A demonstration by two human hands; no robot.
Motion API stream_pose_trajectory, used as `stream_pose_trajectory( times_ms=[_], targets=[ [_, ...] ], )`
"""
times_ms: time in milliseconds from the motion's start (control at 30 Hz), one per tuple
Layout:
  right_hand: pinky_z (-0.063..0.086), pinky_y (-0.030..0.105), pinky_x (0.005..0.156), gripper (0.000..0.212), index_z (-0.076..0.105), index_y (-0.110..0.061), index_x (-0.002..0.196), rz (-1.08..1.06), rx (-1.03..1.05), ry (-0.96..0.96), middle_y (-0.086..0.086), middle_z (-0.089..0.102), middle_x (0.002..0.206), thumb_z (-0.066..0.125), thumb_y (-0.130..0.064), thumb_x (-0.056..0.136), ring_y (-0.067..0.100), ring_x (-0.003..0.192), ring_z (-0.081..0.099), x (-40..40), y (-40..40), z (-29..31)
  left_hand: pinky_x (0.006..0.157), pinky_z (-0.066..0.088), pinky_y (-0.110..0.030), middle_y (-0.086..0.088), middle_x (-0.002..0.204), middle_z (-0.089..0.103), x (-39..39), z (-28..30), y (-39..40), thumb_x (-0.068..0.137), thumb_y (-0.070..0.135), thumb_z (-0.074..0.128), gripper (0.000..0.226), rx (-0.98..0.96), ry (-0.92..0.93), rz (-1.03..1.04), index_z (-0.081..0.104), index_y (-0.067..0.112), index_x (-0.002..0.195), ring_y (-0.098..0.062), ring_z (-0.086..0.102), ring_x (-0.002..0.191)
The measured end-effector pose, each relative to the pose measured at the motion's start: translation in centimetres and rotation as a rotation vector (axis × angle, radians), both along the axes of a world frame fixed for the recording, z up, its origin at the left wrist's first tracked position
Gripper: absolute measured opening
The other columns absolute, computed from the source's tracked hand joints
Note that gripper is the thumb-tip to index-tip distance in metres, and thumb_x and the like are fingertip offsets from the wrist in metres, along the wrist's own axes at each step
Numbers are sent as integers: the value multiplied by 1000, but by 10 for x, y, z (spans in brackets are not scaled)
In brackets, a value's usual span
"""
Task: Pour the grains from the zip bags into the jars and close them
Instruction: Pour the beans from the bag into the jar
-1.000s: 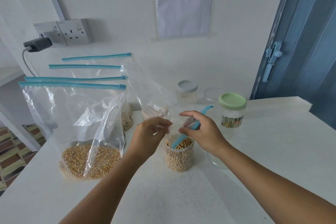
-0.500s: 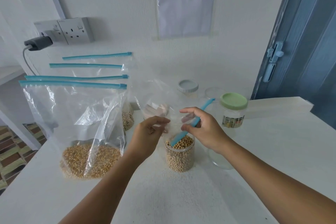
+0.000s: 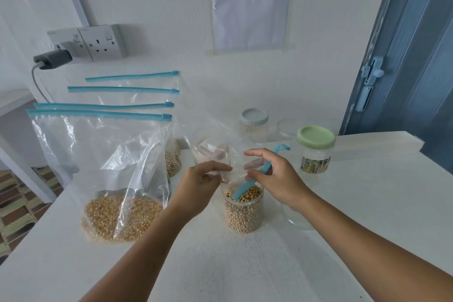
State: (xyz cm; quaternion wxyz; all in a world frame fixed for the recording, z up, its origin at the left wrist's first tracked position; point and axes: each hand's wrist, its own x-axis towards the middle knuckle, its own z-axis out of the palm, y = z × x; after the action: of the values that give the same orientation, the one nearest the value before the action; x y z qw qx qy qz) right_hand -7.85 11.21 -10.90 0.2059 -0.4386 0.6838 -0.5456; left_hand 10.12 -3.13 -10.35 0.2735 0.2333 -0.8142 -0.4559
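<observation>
Both hands are pinching an emptied clear zip bag (image 3: 221, 154) over an open jar (image 3: 244, 211): the left hand (image 3: 196, 189) its film, the right hand (image 3: 274, 179) its blue zip strip. The jar, brimming with pale round grains, is standing mid-counter (image 3: 245, 272).

We have a single head-worn, wide-angle view, looking forward and down over the white surface (image 3: 367, 216) toward the wall (image 3: 171, 7) behind it. Both forearms reach in from the bottom edge, so the hands sit close, mid-frame. Straight lines bow near the edges. No second view overlaps it.
</observation>
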Motion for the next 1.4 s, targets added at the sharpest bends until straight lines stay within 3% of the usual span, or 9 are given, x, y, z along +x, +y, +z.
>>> stream_pose_trajectory(
  times_ms=[100,200,333,433,567,667,900,1167,1400],
  targets=[
    [60,34,93,43,67,-42,125,-23,2,17,-11,76,102,78,-17,92,5,98,71,-1,0,-1,83,62,-33,6,104,78,0,4,1,94,-8,65,35,40,60,-14,80,22,103,-20,77,87],
    [59,28,87,43,67,-41,124,-59,-12,35,-12,75,96,83,-21,88,2,94,68,3,0,-1,81,59,-24,1,98,79,-2,5,1,93,-5,70,24,66,84,-17,80,15,102,-17,77,86],
    [59,26,90,45,66,-42,123,-42,-41,-5,-16,74,102,81,-16,90,5,100,69,3,-5,1,82,60,-26,5,98,78,-5,9,2,91,5,77,21,63,82,6,78,21,105,-18,75,83],
    [58,25,90,43,65,-37,125,-36,-63,-88,-7,74,106,75,-10,94,6,99,73,3,-6,5,84,62,-29,9,110,75,-4,11,3,86,15,85,35,64,46,-48,73,26,118,-17,75,85],
    [54,14,82,39,62,-32,129,3,-52,-144,-2,72,113,66,-5,100,6,98,75,7,-4,4,80,61,-28,7,101,73,-6,10,5,89,13,81,36,-44,39,19,71,32,117,-9,70,79],
    [54,13,82,41,63,-39,128,-38,-47,-125,-7,73,112,72,-14,98,3,102,72,7,-3,-1,77,61,-35,8,92,72,-10,9,7,90,19,80,29,-85,71,60,71,38,110,-12,69,74],
    [58,21,87,52,64,-40,127,-55,-59,-125,-6,74,107,87,-22,84,4,100,71,2,-1,-2,90,60,-31,18,107,72,-11,11,9,98,3,63,45,-161,53,49,64,46,108,-5,72,96],
    [61,32,92,45,63,-38,129,-77,-21,-38,-9,72,100,81,-21,90,11,100,70,4,-7,-4,77,62,-35,12,106,72,-11,11,11,99,10,69,25,-116,74,58,68,34,108,-5,74,77],
    [58,28,95,44,62,-39,125,-36,-18,-42,-13,74,108,81,-17,91,2,105,69,2,-6,-6,95,58,-27,28,110,71,-6,3,6,93,-1,70,45,-170,31,20,69,41,108,-5,70,102]
  ],
)
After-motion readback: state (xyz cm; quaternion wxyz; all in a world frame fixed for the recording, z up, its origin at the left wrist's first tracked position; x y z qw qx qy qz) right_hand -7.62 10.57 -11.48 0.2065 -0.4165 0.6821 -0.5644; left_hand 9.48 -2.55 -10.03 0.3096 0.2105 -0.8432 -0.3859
